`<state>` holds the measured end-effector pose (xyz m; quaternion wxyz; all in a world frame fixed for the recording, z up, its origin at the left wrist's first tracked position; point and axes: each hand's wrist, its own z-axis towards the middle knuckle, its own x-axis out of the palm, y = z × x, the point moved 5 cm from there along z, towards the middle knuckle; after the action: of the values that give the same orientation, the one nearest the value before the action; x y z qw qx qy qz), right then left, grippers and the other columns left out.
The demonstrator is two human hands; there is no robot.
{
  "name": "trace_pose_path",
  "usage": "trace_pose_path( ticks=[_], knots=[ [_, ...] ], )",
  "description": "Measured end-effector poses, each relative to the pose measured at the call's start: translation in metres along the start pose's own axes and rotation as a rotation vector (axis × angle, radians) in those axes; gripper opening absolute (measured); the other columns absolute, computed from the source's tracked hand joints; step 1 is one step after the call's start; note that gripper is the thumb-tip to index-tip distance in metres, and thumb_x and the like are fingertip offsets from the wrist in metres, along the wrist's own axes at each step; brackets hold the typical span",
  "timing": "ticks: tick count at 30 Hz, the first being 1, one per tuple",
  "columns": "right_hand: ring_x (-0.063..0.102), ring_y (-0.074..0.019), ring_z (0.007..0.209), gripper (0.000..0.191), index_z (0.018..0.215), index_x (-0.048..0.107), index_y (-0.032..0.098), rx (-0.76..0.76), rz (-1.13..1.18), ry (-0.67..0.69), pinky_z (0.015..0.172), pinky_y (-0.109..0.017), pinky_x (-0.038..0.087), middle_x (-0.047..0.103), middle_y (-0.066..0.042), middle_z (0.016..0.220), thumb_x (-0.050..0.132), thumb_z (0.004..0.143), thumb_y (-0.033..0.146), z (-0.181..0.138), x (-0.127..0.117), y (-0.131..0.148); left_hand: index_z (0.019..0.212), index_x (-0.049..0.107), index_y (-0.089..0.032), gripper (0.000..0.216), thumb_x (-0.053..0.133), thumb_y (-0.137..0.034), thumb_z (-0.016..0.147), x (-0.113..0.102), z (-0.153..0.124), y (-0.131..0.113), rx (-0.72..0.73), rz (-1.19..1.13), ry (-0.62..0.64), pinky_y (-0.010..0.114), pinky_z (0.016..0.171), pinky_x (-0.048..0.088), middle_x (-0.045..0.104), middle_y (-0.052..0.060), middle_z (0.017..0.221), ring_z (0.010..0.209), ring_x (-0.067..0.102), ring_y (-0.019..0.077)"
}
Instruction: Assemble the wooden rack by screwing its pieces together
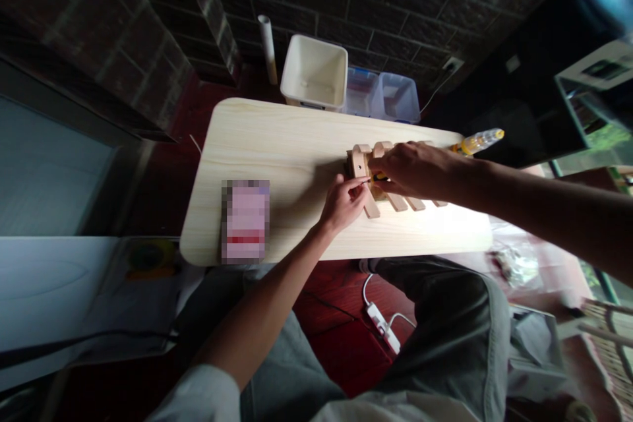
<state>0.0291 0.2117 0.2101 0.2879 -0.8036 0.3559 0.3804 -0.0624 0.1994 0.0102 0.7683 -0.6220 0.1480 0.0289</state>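
A wooden piece [370, 208] with several curved light slats stands on the table under both hands. My right hand [410, 168] is closed around a small screwdriver [380, 177] with a yellow and black handle, its shaft pointing left. My left hand [345, 201] is at the left end of the slats, thumb and forefinger pinched together at the screwdriver's thin dark tip. Whether a small part also sits between those fingertips cannot be made out. A dark hole shows in the leftmost slat. My right hand and forearm cover much of the slats.
The pale wooden table [277, 145] has rounded corners. A blurred pink item [246, 221] lies at its left front. A clear bottle with yellow ends [479, 142] is at the right. Behind stand a cream bin [315, 69] and clear plastic boxes [398, 95]. A power strip [383, 328] lies below.
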Motion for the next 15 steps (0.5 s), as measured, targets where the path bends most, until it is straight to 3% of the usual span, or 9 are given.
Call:
trace_pose_path(
  ticks=[15],
  knots=[
    [0.075,-0.0273,0.093,0.027,0.126,0.078,0.013,0.081,0.081,-0.022,0.069,-0.032,0.038,0.081,-0.016,0.102,0.064,0.110,0.029,0.003,0.011,-0.011,0.121,0.088,-0.020,0.026,0.072,-0.016,0.101,0.000,0.000,-0.003,0.022,0.008,-0.005,0.032,0.089,0.064,0.078,0.005,0.092,0.084,0.071,0.0194]
  ],
)
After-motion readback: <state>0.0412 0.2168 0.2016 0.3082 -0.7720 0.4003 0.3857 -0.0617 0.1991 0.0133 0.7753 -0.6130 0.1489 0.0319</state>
